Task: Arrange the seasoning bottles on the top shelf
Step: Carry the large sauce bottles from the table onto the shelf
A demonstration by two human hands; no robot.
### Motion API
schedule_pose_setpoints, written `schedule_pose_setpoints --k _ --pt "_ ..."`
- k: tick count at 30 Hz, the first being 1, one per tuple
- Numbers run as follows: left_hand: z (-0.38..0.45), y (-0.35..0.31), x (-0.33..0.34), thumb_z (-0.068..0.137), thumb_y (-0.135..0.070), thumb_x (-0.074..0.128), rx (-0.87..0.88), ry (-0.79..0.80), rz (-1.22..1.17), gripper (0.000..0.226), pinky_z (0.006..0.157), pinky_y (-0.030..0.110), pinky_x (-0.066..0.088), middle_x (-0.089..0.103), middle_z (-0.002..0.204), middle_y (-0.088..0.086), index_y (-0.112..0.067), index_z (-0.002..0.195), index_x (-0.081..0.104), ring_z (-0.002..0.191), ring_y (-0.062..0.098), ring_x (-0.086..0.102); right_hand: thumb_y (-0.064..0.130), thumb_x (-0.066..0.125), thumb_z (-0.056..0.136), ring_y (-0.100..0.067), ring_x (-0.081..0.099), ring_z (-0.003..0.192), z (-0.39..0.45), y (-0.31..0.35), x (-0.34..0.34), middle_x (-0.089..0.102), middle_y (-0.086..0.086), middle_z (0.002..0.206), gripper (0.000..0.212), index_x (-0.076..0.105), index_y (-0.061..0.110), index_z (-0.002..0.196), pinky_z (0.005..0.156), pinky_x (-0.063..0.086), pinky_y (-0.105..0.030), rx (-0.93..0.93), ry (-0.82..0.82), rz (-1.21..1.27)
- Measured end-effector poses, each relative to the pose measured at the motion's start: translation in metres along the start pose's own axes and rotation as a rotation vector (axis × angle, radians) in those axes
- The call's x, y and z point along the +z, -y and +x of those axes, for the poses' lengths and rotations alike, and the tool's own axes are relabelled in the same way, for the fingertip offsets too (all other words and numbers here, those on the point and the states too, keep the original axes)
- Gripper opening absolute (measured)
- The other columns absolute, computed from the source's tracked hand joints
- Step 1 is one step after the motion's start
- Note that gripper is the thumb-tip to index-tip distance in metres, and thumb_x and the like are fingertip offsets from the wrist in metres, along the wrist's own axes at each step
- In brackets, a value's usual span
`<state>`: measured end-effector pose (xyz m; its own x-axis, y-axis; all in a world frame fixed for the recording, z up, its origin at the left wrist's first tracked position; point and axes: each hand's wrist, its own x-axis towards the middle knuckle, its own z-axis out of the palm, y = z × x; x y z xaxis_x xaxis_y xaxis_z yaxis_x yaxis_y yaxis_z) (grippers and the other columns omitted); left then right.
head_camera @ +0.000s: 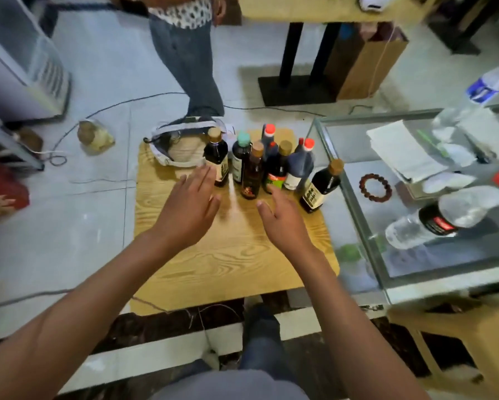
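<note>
Several dark seasoning bottles (pixel 252 174) stand clustered at the far side of a small wooden table (pixel 231 255). Their caps are tan, teal and red. One tan-capped bottle (pixel 322 186) stands apart at the right edge. My left hand (pixel 189 209) reaches out with straight fingers; its fingertips are just in front of the leftmost tan-capped bottle (pixel 216 157). My right hand (pixel 283 220) is spread open above the table, just short of the green-labelled bottle (pixel 277 171). Neither hand holds anything.
A glass display case (pixel 355 203) stands right of the table, with plastic water bottles (pixel 447 217), papers and a bead bracelet (pixel 375 187). A headset (pixel 179 148) lies at the table's far left. Another person's legs (pixel 187 59) stand beyond. Cables cross the floor.
</note>
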<state>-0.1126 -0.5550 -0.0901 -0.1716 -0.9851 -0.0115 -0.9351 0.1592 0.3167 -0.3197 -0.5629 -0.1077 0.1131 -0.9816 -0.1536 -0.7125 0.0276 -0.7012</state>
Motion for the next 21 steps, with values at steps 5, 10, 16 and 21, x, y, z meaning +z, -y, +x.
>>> schedule_pose_setpoints --k 5,10,16,21 --pt "0.083 0.01 0.005 0.1 -0.03 0.05 -0.306 -0.091 -0.385 0.058 0.112 0.034 0.029 0.031 0.156 0.004 -0.016 0.151 0.028 0.141 0.019 0.03 0.036 0.059 0.095 -0.019 0.048 0.134 0.098 -0.011 0.005 0.05 -0.001 0.147 0.059 0.036 0.022 0.148 0.111 0.042 -0.042 0.136 -0.024 0.237" --pt "0.159 0.026 0.032 0.089 -0.018 0.068 -0.576 -0.196 -0.621 0.063 0.101 0.028 0.038 0.047 0.142 0.005 -0.011 0.144 0.038 0.129 0.02 0.045 0.032 0.067 0.092 -0.021 0.05 0.132 0.157 -0.019 0.014 0.053 -0.003 0.144 0.064 0.038 0.019 0.147 0.11 0.042 -0.041 0.135 -0.018 0.237" --pt "0.196 0.044 0.067 0.075 -0.013 0.08 -0.652 -0.141 -0.791 0.065 0.091 0.032 0.049 0.061 0.117 0.001 -0.015 0.131 0.048 0.111 0.021 0.059 0.027 0.071 0.089 -0.017 0.06 0.107 0.184 -0.031 0.028 0.066 0.001 0.117 0.037 0.059 0.021 0.123 0.093 0.051 -0.035 0.046 0.033 0.249" --pt "0.211 0.051 0.084 0.061 -0.03 0.086 -0.724 -0.19 -0.733 0.069 0.091 0.042 0.053 0.066 0.112 0.002 -0.015 0.119 0.053 0.104 0.021 0.062 0.027 0.076 0.087 -0.008 0.056 0.089 0.187 -0.035 0.03 0.06 0.01 0.095 0.027 0.064 0.019 0.11 0.077 0.043 -0.023 0.036 0.003 0.283"
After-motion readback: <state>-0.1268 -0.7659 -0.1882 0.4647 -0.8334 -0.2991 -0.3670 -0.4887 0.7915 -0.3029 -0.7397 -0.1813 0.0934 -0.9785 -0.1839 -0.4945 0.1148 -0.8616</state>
